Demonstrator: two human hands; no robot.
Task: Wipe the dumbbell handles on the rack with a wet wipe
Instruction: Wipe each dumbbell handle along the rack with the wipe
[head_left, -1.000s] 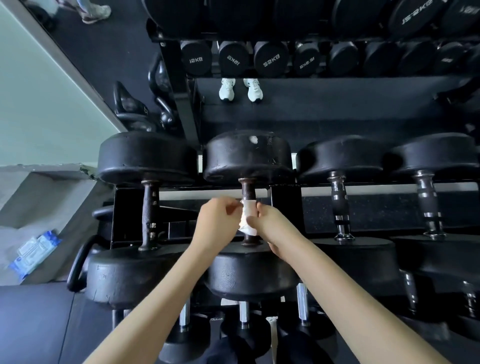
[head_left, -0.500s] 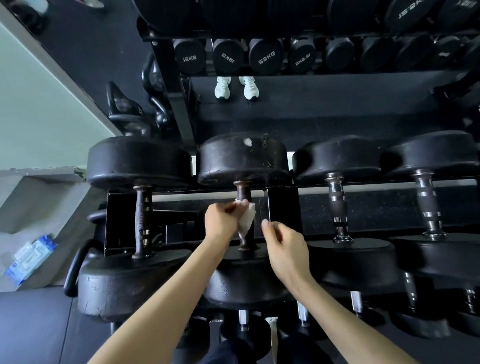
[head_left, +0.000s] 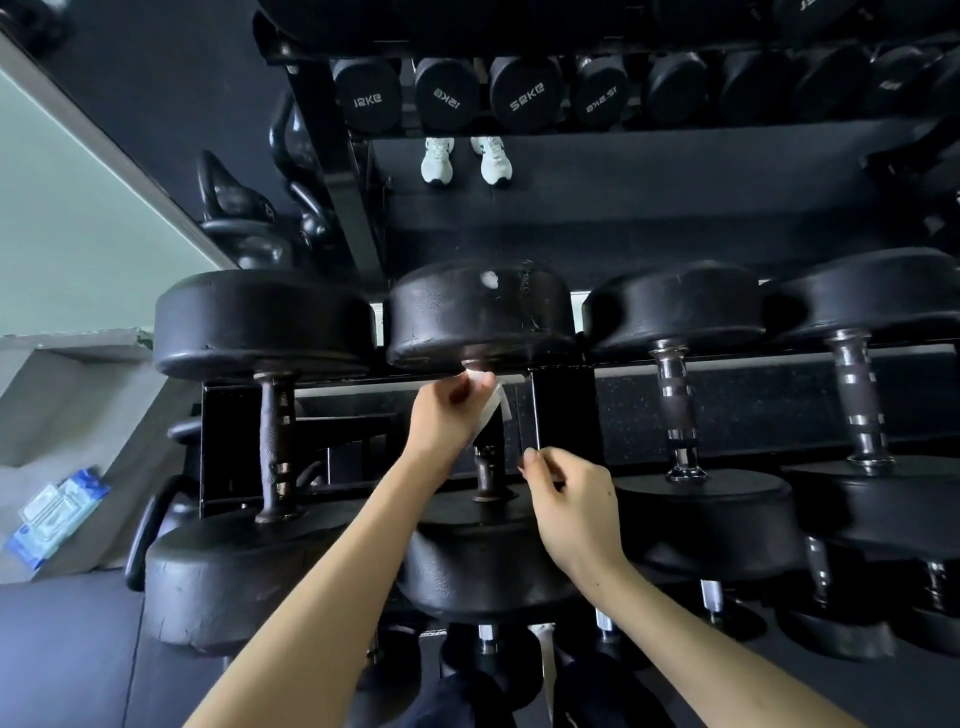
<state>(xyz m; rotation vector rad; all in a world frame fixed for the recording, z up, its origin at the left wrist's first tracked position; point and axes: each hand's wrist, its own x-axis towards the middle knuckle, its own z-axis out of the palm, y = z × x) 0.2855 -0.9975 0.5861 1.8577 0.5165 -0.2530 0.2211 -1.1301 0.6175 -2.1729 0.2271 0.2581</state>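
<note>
- The left grip (head_left: 447, 418) pinches a white wet wipe (head_left: 489, 410) between thumb and fingers, holding it against the far end of a dumbbell handle (head_left: 488, 467), just under that dumbbell's far head (head_left: 480, 312); the wipe's loose tail trails down along the handle toward the person.
- The right grip (head_left: 571, 501) is released, its fingers loosely curled and holding nothing. It hangs just right of the same handle without touching it; its fingertips are near the black upright (head_left: 563, 410) of the rack.
- This dumbbell is second from the left in the row, its dark, worn handle pointing away from the person; its near head (head_left: 478, 566) sits between the two forearms.
- To the left is the end dumbbell, with a rusty knurled handle (head_left: 275, 447); to the right are two more, each with a banded chrome handle (head_left: 675, 405) — neither is touched.
- A blue-and-white wipe pack (head_left: 52, 512) lies on the grey ledge (head_left: 78, 374) at far left, well apart from the rack.
- Black kettlebells (head_left: 244, 228) sit beyond the rack's left end; a pair of white shoes (head_left: 465, 158) shows farther back, below a row of smaller dumbbells (head_left: 447, 93).
</note>
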